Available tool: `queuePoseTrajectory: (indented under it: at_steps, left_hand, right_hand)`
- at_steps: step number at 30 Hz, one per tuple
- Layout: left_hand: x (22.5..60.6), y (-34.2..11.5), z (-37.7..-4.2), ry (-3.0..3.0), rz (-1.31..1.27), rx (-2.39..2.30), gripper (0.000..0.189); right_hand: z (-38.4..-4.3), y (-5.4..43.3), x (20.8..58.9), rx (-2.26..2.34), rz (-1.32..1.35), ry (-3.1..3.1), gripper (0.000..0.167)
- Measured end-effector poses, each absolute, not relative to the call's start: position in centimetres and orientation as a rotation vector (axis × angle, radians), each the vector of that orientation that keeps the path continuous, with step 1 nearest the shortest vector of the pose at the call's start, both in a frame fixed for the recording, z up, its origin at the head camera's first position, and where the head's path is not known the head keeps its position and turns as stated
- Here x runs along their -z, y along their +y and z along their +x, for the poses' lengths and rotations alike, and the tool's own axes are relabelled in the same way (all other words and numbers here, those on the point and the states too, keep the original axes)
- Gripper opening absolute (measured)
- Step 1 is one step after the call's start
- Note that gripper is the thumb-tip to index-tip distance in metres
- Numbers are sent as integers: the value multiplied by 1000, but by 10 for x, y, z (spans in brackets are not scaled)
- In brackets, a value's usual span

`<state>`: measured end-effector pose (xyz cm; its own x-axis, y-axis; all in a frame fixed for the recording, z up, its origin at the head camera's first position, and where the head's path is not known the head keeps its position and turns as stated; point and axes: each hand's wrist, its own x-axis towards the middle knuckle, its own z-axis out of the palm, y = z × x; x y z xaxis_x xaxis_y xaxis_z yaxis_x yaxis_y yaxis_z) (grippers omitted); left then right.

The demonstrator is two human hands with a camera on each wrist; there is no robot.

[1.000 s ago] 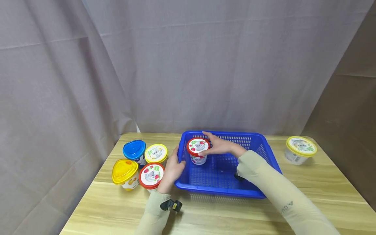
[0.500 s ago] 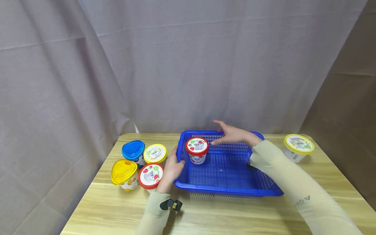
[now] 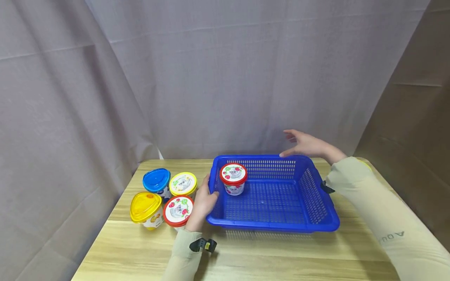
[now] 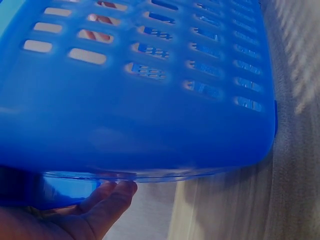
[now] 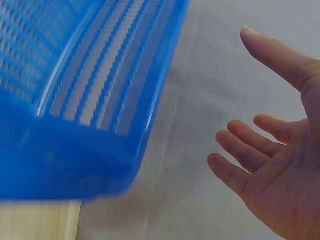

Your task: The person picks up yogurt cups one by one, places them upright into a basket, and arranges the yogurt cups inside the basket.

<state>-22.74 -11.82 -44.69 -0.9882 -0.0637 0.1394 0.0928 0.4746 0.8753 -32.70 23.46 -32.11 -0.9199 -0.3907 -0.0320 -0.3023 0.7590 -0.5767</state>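
A blue plastic basket (image 3: 272,226) with slotted walls stands on the table. My left hand (image 3: 204,201) grips its left rim, thumb over the edge; the left wrist view shows fingers against the basket wall (image 4: 125,130). Inside, near the back left corner, a red-lidded tub (image 3: 233,178) with berry pictures sits upright. Over the back right corner my right hand (image 3: 307,145) is raised, holding nothing. Its fingers are spread and slightly bent, apart from the basket in the right wrist view.
Left of the basket cluster tubs with a blue lid (image 3: 156,180), a round yellow lid (image 3: 183,183), a red lid (image 3: 178,210) and a three-cornered yellow lid (image 3: 145,207). A yellow-lidded tub (image 3: 365,164) is mostly hidden behind the right arm. A grey curtain (image 3: 225,78) hangs behind the table.
My right hand has let go of the red-lidded tub in the basket and moved up and right, over the back right corner. The left hand keeps its hold on the rim.
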Motion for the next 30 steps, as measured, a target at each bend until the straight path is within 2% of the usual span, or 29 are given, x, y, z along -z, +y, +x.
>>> queuePoseTrajectory:
  at_steps: [20, 30]
  left_hand:
    - [442, -127, -222, -2571, 6, 1535, 73]
    - [445, -130, -221, -2574, 18, 1536, 72]
  right_hand:
    - [-321, 347, 332, 765, -240, 2969, 112]
    - [-312, 388, 368, 703, -72, 2930, 118]
